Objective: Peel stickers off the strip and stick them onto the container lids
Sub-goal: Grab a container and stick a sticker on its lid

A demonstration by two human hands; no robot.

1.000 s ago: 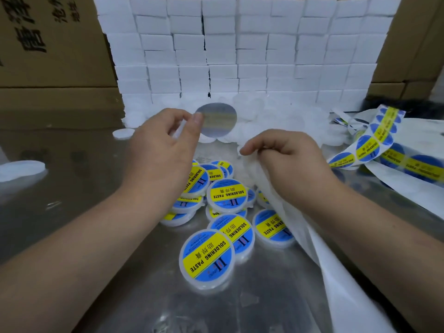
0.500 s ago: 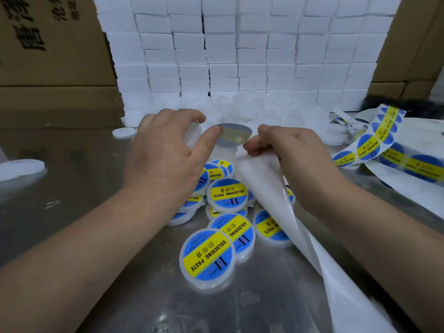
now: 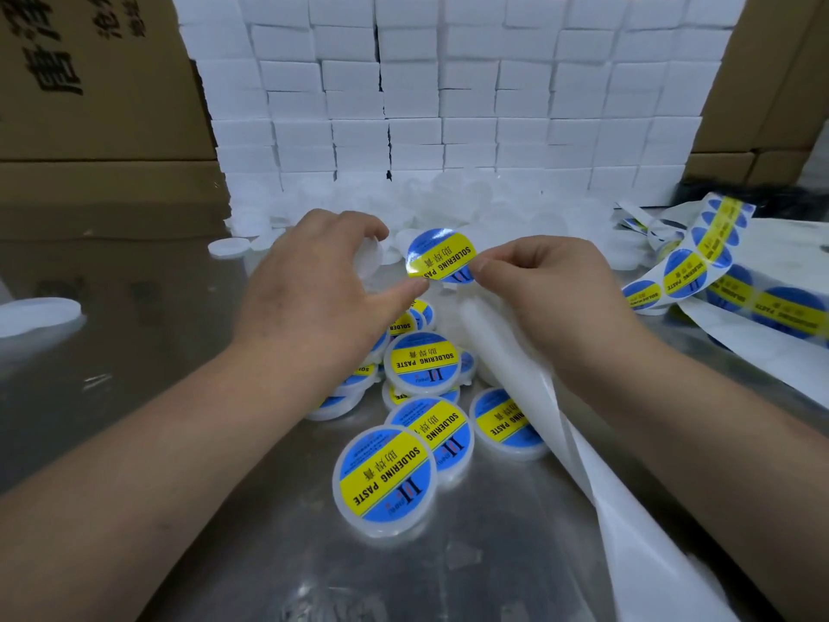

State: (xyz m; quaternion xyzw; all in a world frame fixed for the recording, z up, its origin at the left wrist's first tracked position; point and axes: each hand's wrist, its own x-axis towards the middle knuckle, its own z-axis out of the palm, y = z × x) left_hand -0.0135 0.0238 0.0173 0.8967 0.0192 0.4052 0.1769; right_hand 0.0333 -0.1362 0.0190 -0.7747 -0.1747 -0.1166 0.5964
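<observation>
Blue sticker [image 3: 442, 255]: "SOLDERING PASTE", perhaps "II".

Glossy printed sticker [image 3: 442, 255] between the fingertips; beneath them matt translucent plastic lids [image 3: 385, 482], smooth white backing paper [image 3: 578, 446], reflective steel table [image 3: 134, 374].

The right hand [image 3: 551, 298] pinches a round blue-and-yellow sticker [image 3: 442, 255] by its edge. The left hand [image 3: 323, 289] grips a white lid [image 3: 370, 258], its thumb touching the sticker, above labelled containers [image 3: 421, 361] on the worktop [image 3: 134, 352].
</observation>
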